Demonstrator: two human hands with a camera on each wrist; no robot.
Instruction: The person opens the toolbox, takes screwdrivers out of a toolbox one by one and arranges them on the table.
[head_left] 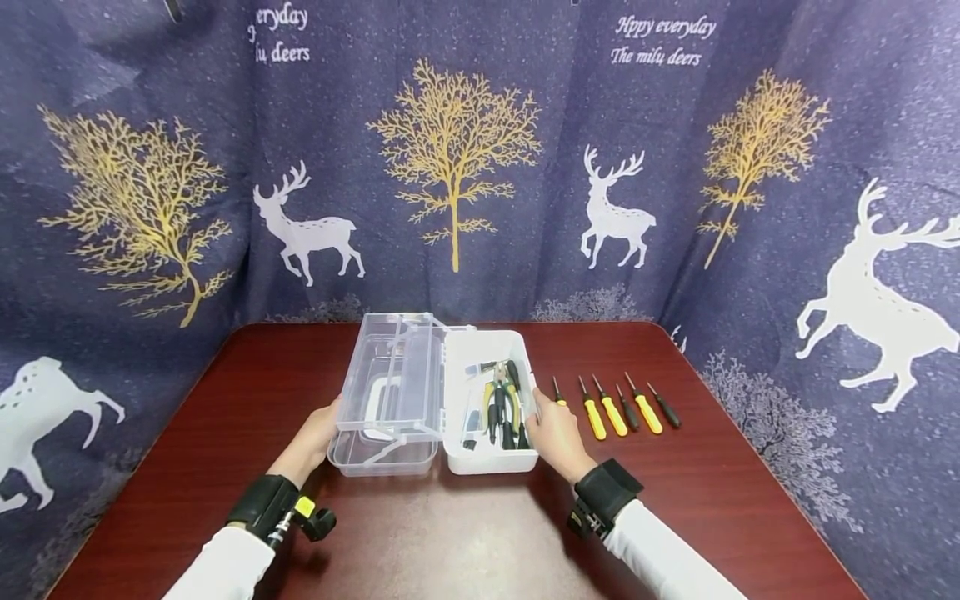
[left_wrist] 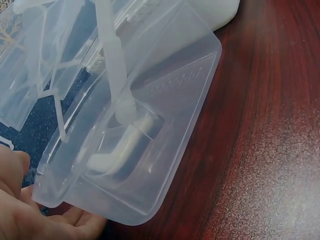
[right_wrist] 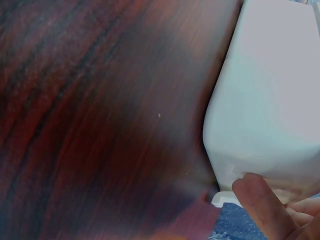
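A toolbox with a white base [head_left: 491,462] and a clear plastic lid [head_left: 390,400] lies spread open on the table, lid to the left. Inside the base are pliers with yellow-and-black handles [head_left: 513,398] and several dark-handled tools. My left hand [head_left: 318,437] holds the lid's outer left edge; in the left wrist view its fingers [left_wrist: 75,222] curl under the edge, thumb on the other side. My right hand [head_left: 558,433] is at the base's right wall. In the right wrist view, a finger [right_wrist: 257,197] touches the white wall beside a small latch [right_wrist: 218,200].
Right of the toolbox lies a row of several screwdrivers, among them one with a yellow handle [head_left: 613,417] and one with a black handle [head_left: 667,411]. The reddish-brown table [head_left: 450,533] backs onto a dark blue curtain [head_left: 495,292] printed with deer and trees.
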